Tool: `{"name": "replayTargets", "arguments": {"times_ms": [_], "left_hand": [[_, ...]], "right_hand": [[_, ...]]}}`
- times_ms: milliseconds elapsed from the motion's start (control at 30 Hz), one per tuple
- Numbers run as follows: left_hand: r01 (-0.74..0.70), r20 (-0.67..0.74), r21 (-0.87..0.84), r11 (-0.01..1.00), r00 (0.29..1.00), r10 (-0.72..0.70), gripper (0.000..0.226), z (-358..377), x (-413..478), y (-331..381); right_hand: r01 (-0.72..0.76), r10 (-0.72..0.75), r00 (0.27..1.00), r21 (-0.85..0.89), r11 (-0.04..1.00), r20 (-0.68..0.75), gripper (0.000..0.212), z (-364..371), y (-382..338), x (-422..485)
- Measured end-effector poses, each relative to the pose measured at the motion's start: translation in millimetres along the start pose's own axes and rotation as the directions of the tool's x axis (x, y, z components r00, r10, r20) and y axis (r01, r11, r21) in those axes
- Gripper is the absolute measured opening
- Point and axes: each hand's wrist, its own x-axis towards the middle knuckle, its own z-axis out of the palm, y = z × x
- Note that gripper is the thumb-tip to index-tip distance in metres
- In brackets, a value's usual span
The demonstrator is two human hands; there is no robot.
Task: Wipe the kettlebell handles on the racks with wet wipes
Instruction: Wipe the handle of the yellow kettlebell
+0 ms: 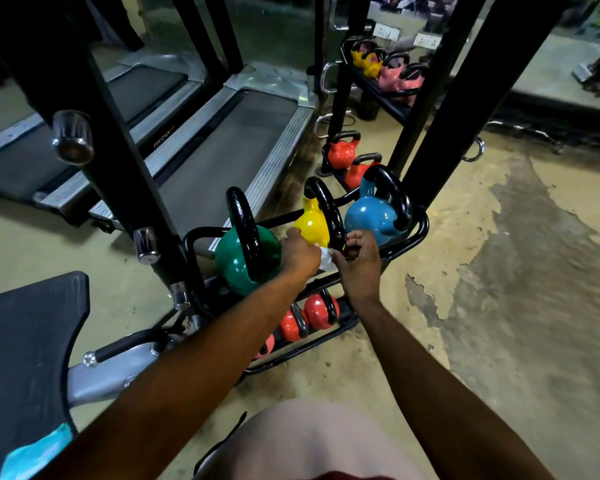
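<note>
On the top shelf of a black rack [404,242] stand a green kettlebell [236,263], a yellow kettlebell [312,223] and a blue kettlebell [369,216], each with a black handle. My left hand [300,252] and my right hand [361,263] meet at the base of the yellow kettlebell's handle [328,209]. A white wet wipe [326,259] sits bunched between them, and both hands grip it. The right hand's fingers curl by the handle's lower end. Several red kettlebells [317,311] lie on the lower shelf.
A black upright post [125,150] with chrome pegs rises left of the rack. Two treadmills [208,143] lie behind. A mirror [395,64] reflects the rack. A black bench pad [25,341] with a teal packet [39,452] is at lower left. Worn concrete floor [516,271] spreads right.
</note>
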Motion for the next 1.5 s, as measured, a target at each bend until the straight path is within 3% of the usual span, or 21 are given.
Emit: {"name": "replayTargets", "arguments": {"times_ms": [100,233,367,500,567,667,700,767,833,867,1000,1067,1200,1267,1367,1500], "left_hand": [[0.147,0.125,-0.168,0.975,0.984,-0.126,0.039,6.9,-3.7,-13.6],[0.238,0.214,-0.371,0.898,0.962,-0.167,0.017,7.9,-16.3,-10.6],[0.24,0.216,-0.454,0.858,0.964,-0.156,0.021,1.9,-22.2,-7.5],[0.172,0.196,-0.535,0.827,0.978,-0.077,0.018,-8.0,-32.0,3.4],[0.131,0.22,-0.504,0.854,0.975,-0.019,0.016,-12.1,-38.3,11.7],[0.09,0.313,-0.43,0.899,0.948,0.055,0.007,-23.0,-40.2,30.2],[0.042,0.3,-0.387,0.921,0.95,0.083,0.01,-26.5,-36.2,36.2],[-0.165,0.139,-0.241,0.956,0.969,0.202,0.016,-34.0,-22.8,46.8],[-0.384,-0.018,0.026,0.923,0.923,0.384,0.022,-42.2,-7.2,54.8],[-0.446,-0.028,0.138,0.884,0.891,0.454,0.027,-45.1,0.8,58.1],[-0.575,0.169,0.315,0.755,0.817,0.551,0.041,-48.0,28.1,69.5],[-0.581,0.245,0.358,0.731,0.814,0.526,0.044,-48.4,33.6,70.2],[-0.591,0.255,0.406,0.697,0.805,0.535,0.046,-52.0,40.4,68.4],[-0.592,0.255,0.419,0.688,0.805,0.537,0.046,-52.2,41.2,69.2],[-0.591,0.253,0.413,0.693,0.806,0.536,0.046,-50.8,42.9,70.5],[-0.588,0.254,0.426,0.687,0.807,0.534,0.047,-52.6,45.0,72.1]], "right_hand": [[-0.028,0.028,1.0,0.036,0.999,0.001,0.042,-1.3,-3.6,0.6],[-0.077,0.077,0.997,0.061,0.995,0.012,0.044,-5.8,-9.6,0.7],[-0.115,0.103,0.989,0.104,0.988,0.11,0.037,-16.1,-13.6,-5.1],[0.017,-0.036,0.957,0.067,0.998,0.289,0.046,-32.3,-11.8,-21.6],[0.141,-0.138,0.94,0.013,0.99,0.313,0.052,-36.3,-13.3,-18.7],[0.268,-0.251,0.945,-0.056,0.962,0.21,0.037,-40.5,-20.0,2.5],[0.291,-0.275,0.947,-0.083,0.953,0.164,0.03,-42.1,-22.9,11.1],[0.321,-0.31,0.946,-0.133,0.938,0.093,0.024,-44.6,-30.8,27.3],[0.387,-0.374,0.922,-0.178,0.905,0.1,0.021,-41.0,-35.9,39.8],[0.435,-0.412,0.9,-0.209,0.876,0.145,0.019,-37.0,-36.0,41.5],[0.607,-0.515,0.793,-0.35,0.714,0.325,0.008,-19.4,-16.2,19.2],[0.56,-0.454,0.826,-0.397,0.727,0.333,0.006,-17.6,-3.2,1.5],[0.318,-0.265,0.945,-0.345,0.883,0.193,0.013,-18.2,10.9,-8.4],[0.191,-0.169,0.979,-0.231,0.954,0.113,0.023,-20.3,9.8,-3.7],[-0.033,0.034,0.984,-0.008,0.999,0.173,0.029,-24.2,9.2,0.0],[-0.143,0.113,0.978,0.165,0.976,0.178,0.025,-24.9,-8.4,24.1]]}}
